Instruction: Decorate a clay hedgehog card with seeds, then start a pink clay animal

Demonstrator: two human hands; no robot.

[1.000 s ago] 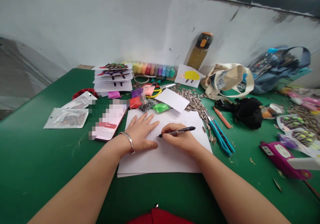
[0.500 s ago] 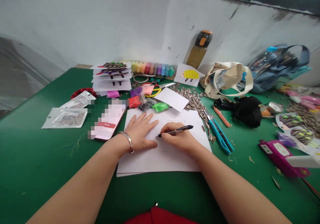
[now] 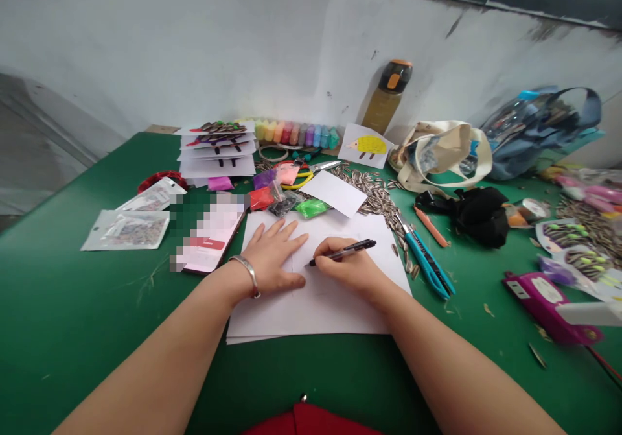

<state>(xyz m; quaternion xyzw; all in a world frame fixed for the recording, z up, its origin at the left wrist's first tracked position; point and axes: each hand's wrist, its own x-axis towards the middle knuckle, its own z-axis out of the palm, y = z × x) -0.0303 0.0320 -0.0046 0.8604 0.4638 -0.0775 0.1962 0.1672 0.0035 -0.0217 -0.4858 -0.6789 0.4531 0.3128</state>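
White paper sheets (image 3: 311,315) lie stacked on the green table, with faint thin lines on the top one. My left hand (image 3: 272,257) rests flat on the left part of the top sheet, fingers spread. My right hand (image 3: 345,263) grips a black pen (image 3: 357,247), its tip at the paper just right of my left thumb. A small white card (image 3: 334,192) overlaps the sheets' back edge, beside bags of green (image 3: 311,208), black and red clay. A phone (image 3: 211,237) lies to the left of the sheets.
Sunflower seeds (image 3: 376,192), a blue utility knife (image 3: 427,260) and a magenta glue gun (image 3: 549,305) lie on the right. Behind are stacked cards (image 3: 218,166), a bottle (image 3: 389,98), a hedgehog picture (image 3: 367,144) and a cream bag (image 3: 447,153). Seed packets (image 3: 129,229) lie left.
My right hand and the pen have shifted very slightly to the right, with the pen tip still at the paper. My left hand has stayed in place.
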